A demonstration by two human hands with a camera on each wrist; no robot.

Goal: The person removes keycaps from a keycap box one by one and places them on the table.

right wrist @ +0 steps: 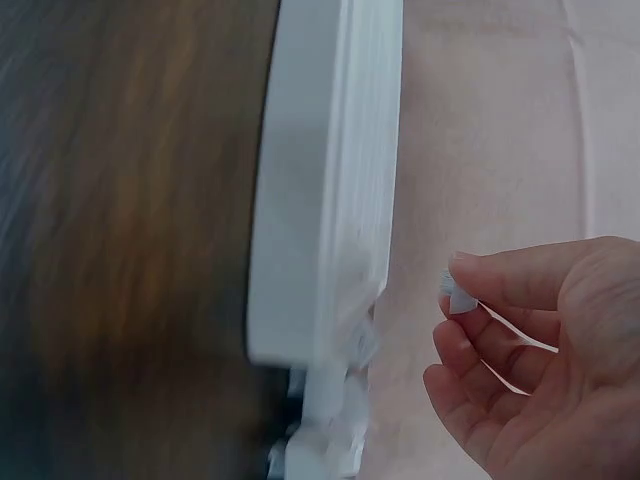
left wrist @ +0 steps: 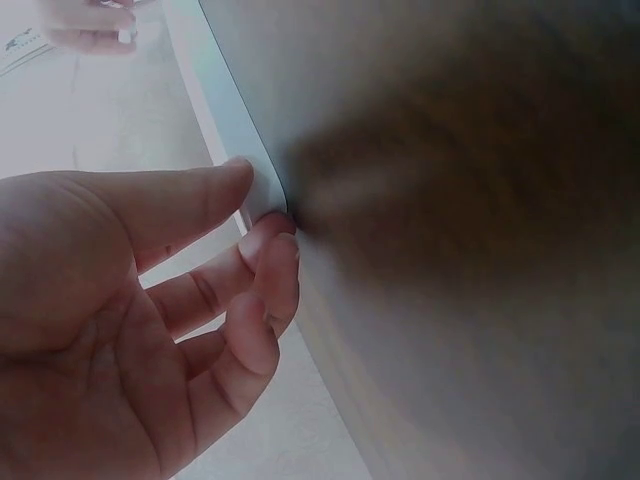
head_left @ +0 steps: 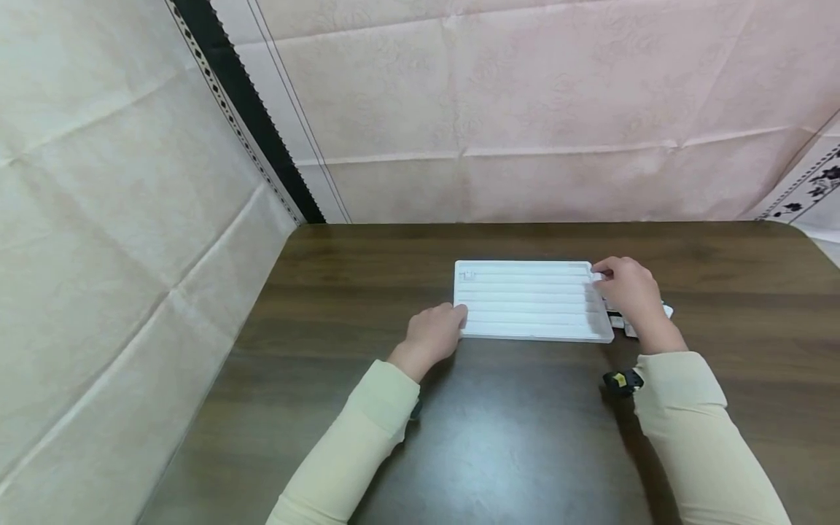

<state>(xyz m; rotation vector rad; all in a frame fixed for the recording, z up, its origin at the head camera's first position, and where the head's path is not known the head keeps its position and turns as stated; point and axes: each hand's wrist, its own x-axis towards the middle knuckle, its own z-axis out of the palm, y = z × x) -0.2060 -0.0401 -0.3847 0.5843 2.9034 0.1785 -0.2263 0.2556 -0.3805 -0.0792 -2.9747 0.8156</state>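
A white rectangular tray [head_left: 531, 300] with raised lengthwise ridges lies on the wooden table. My left hand [head_left: 433, 332] holds its near left corner, thumb on the top side and fingertips curled at the edge, as the left wrist view shows. Above the tray's right end is my right hand [head_left: 631, 293]. Between its thumb and index finger it pinches a small white block [right wrist: 458, 292] with faint grey marks on one face. Small white pieces [right wrist: 325, 435] lie right beside the tray's right end, partly hidden under the right hand in the head view.
The brown wooden table [head_left: 499, 437] runs back to a pale cloth wall [head_left: 558, 109]. Another pale cloth [head_left: 118, 255] hangs along the left side. A dark device with a yellow mark [head_left: 620, 381] sits at my right wrist.
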